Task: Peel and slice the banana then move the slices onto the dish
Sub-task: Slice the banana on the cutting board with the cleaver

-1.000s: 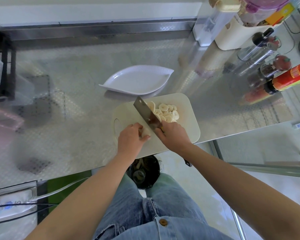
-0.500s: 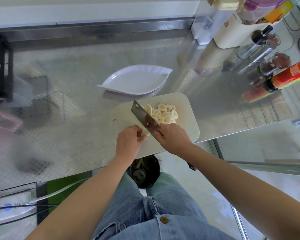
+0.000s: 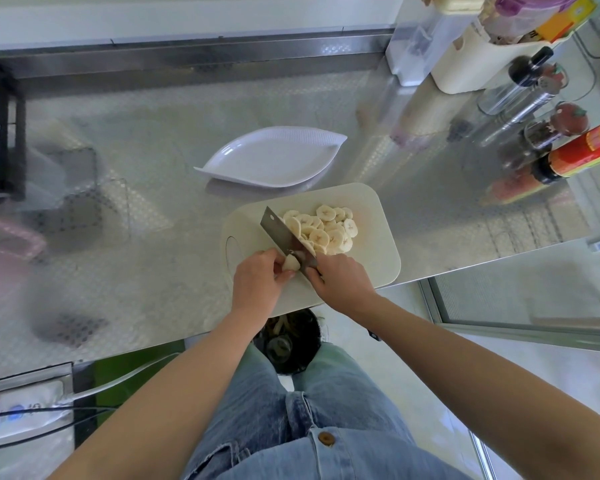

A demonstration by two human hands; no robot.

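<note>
A cream cutting board (image 3: 374, 237) lies at the counter's near edge. Several banana slices (image 3: 326, 230) are piled on its middle. My left hand (image 3: 257, 282) pinches a short peeled banana stub (image 3: 290, 263) on the board. My right hand (image 3: 343, 282) grips the handle of a cleaver (image 3: 281, 233), whose blade stands between the stub and the slice pile. A white leaf-shaped dish (image 3: 271, 157) sits empty just beyond the board.
Bottles and jars (image 3: 541, 109) and a cream holder (image 3: 471, 64) stand at the right back of the steel counter (image 3: 136, 209). A black rack (image 3: 4, 133) is at the far left. A dark bin (image 3: 288, 341) sits on the floor below the counter edge.
The cleaver has stayed over the same spot beside the slices while my left hand kept hold of the banana end; the stub now shows more between my fingers.
</note>
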